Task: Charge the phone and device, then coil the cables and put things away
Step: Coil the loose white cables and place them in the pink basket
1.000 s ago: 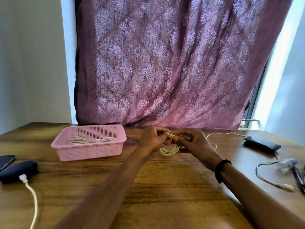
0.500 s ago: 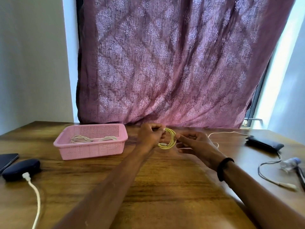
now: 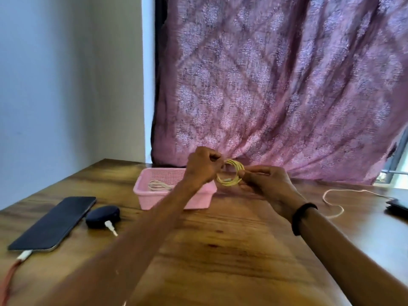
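Phone (image 3: 53, 224) left on table (image 3: 220, 250), device (image 3: 102, 216) beside it, basket (image 3: 154, 195) behind, cable (image 3: 157, 185) inside basket.

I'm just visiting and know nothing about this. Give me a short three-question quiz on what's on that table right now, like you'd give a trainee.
1. True or false: both hands, the left hand and the right hand, hold the yellow cable coil.
2. What already lies in the pink basket?
A. a phone
B. a coiled white cable
C. a bottle
3. Fill in: the phone at the left has a ____ plugged into its near end.

Key
1. True. Each hand grips one side of the coil, held above the table.
2. B.
3. Cable: the red cable, ending in a white plug.
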{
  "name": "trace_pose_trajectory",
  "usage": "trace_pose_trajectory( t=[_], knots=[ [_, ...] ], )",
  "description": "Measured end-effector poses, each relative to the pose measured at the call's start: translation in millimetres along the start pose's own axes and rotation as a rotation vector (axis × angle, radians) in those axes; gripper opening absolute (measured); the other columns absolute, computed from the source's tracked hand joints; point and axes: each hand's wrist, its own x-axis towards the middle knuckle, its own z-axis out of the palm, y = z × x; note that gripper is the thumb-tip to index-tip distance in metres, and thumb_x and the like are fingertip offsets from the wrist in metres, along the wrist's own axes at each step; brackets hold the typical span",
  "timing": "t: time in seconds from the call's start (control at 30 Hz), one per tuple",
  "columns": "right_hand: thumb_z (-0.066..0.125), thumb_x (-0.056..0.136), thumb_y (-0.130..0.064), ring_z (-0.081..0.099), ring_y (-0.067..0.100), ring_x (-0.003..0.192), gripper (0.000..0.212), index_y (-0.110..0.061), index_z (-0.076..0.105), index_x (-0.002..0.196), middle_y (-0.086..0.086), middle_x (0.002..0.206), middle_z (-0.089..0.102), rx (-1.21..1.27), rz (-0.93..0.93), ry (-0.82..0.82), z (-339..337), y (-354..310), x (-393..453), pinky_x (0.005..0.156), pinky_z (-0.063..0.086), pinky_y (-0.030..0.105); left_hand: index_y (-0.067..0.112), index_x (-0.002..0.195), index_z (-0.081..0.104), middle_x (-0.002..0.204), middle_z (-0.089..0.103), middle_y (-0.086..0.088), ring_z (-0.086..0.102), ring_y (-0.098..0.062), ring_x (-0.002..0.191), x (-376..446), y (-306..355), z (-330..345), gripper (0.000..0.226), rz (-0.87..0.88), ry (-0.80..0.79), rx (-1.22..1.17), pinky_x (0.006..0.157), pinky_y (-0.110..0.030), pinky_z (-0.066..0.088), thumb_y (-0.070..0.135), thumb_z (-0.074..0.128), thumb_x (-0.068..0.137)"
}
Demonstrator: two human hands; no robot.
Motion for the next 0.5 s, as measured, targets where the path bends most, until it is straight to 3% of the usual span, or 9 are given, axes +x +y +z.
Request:
trace_pose_trajectory(
  t=[0.1, 0.17, 0.23, 0.33, 0.43, 0.5],
  knots=[
    [0.082, 0.084, -0.004, 0.072, 0.019, 0.060, 0.016, 0.005, 0.078, 0.097, 0.016, 0.075, 0.078, -0.088, 0.027, -0.040, 44, -8, 32, 0.058, 0.061, 0.025, 0.010, 0.082, 0.082, 0.075, 0.077, -0.007, 0.073, -0.020, 0.068, 16, -30, -39, 0.019, -0.080, -0.045, 0.163, 0.068, -0.032, 0.060, 0.027, 0.072, 0.085],
    [0.083, 0.084, -0.004, 0.066, 0.012, 0.051, 0.013, 0.005, 0.078, 0.092, 0.011, 0.064, 0.074, -0.283, 0.006, -0.037, 70, -7, 50, 0.049, 0.055, 0.021, 0.011, 0.077, 0.081, 0.067, 0.074, -0.005, 0.071, -0.018, 0.063, 16, -49, -55, 0.014, -0.171, -0.095, 0.208, 0.065, -0.027, 0.058, 0.020, 0.074, 0.086],
    [0.087, 0.082, -0.009, 0.064, 0.009, 0.050, 0.013, 0.001, 0.079, 0.084, 0.010, 0.066, 0.075, -0.549, -0.045, -0.023, 89, -2, 64, 0.046, 0.051, 0.020, 0.008, 0.078, 0.079, 0.069, 0.075, -0.007, 0.073, -0.020, 0.064, 15, -66, -60, 0.013, -0.273, -0.117, 0.234, 0.068, -0.030, 0.062, 0.020, 0.079, 0.084],
    [0.089, 0.078, -0.015, 0.073, 0.016, 0.067, 0.013, -0.004, 0.082, 0.079, 0.010, 0.078, 0.079, -0.862, -0.125, -0.062, 107, 13, 82, 0.056, 0.057, 0.028, 0.005, 0.090, 0.078, 0.085, 0.077, -0.013, 0.074, -0.024, 0.075, 15, -83, -55, 0.024, -0.373, -0.107, 0.342, 0.076, -0.038, 0.064, 0.025, 0.085, 0.077],
    [0.088, 0.078, -0.019, 0.076, 0.025, 0.077, 0.017, -0.006, 0.080, 0.085, 0.012, 0.085, 0.079, -1.050, -0.189, -0.056, 118, 24, 90, 0.071, 0.064, 0.038, 0.004, 0.105, 0.073, 0.102, 0.075, -0.015, 0.071, -0.028, 0.088, 16, -88, -49, 0.037, -0.411, -0.105, 0.393, 0.079, -0.037, 0.061, 0.024, 0.086, 0.077],
    [0.088, 0.080, -0.026, 0.073, 0.030, 0.088, 0.028, -0.007, 0.077, 0.097, 0.015, 0.098, 0.077, -1.215, -0.228, -0.051, 124, 27, 91, 0.079, 0.064, 0.043, 0.003, 0.105, 0.072, 0.106, 0.075, -0.015, 0.068, -0.024, 0.082, 19, -88, -48, 0.036, -0.405, -0.118, 0.410, 0.069, -0.031, 0.057, 0.022, 0.085, 0.078]
  ],
)
